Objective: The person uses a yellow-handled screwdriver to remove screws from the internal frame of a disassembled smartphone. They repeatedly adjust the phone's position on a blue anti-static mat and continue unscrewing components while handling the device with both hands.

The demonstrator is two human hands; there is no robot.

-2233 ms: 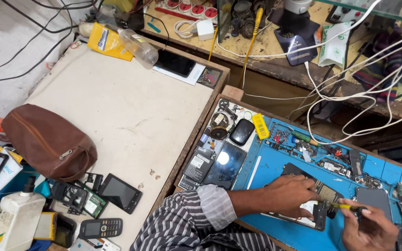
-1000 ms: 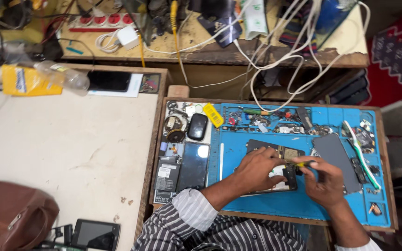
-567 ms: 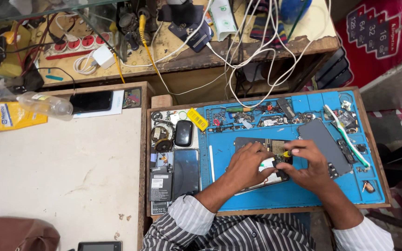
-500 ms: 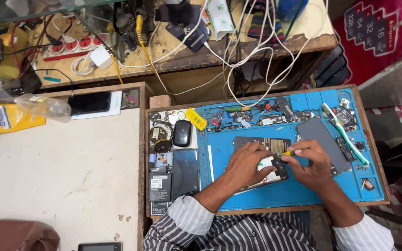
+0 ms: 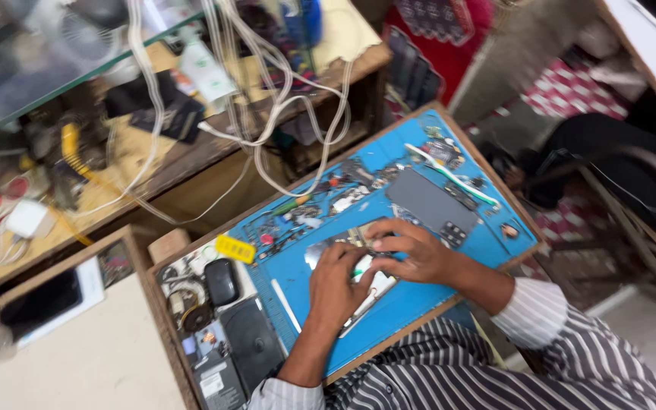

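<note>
- Nearest us, our left hand (image 5: 337,285) lies flat, palm down, on the opened phone (image 5: 366,292), pinning it to the blue work mat (image 5: 419,292); its fingers are spread, not pinching.
- The phone's long axis runs from near-left to far-right across the mat, and only its pale near edge shows past the left hand.
- Just beyond, our right hand (image 5: 411,250) curls over the phone's far end, touching the left hand; its fingertips look pressed together on a slim tool, too blurred for us to be sure.
- Both hands are on the phone; the right is nearer its far end.
- Farther off lies a dark grey panel (image 5: 424,201), apart from both hands.
</note>
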